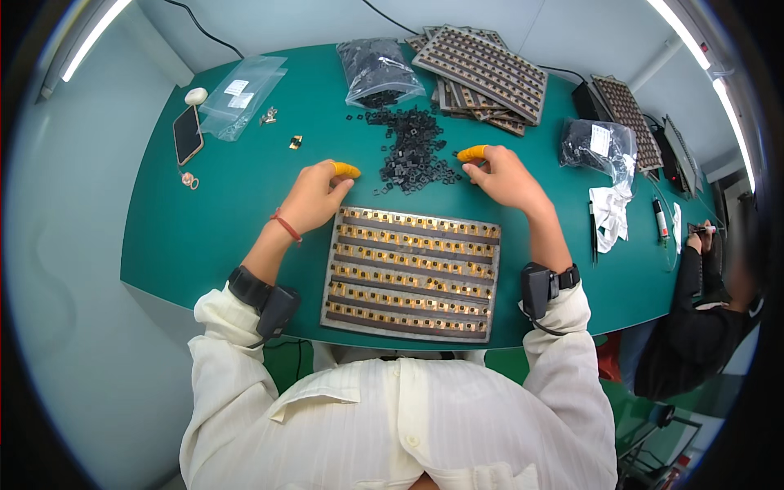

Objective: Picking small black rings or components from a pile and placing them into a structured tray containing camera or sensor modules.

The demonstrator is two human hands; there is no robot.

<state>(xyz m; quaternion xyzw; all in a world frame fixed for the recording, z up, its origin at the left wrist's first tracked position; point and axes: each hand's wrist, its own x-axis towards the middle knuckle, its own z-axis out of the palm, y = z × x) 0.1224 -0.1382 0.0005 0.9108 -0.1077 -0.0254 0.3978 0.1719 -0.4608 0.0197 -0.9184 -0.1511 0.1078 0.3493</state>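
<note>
"Over the smooth green desk [237, 204], what have the bare left hand [314, 196] and bare right hand [510, 180] got hold of?"

"Nothing that I can make out. Each is loosely curled, thumb a little apart from a forefinger in a yellow rubber cover [346, 170]. A tiny piece could hide there; I can't tell."

"What's nearest?"

"The right is just beside a loose heap of small black square pieces [408, 151]; the left is across from it, by the corner of a flat grey rectangular tray with dark strips [367, 324]."

"How far along is it?"

"The tray's rows of shiny gold-coloured parts [404, 260] look filled, each apparently with a dark square. Whether any lack a black piece is too small to judge. Plenty lie loose."

"And farther out?"

"A clear plastic bag of black pieces [376, 69] behind the heap, a stack of similar grey trays [482, 73] to its right, and a dark-screened phone [188, 135] at far left."
</note>
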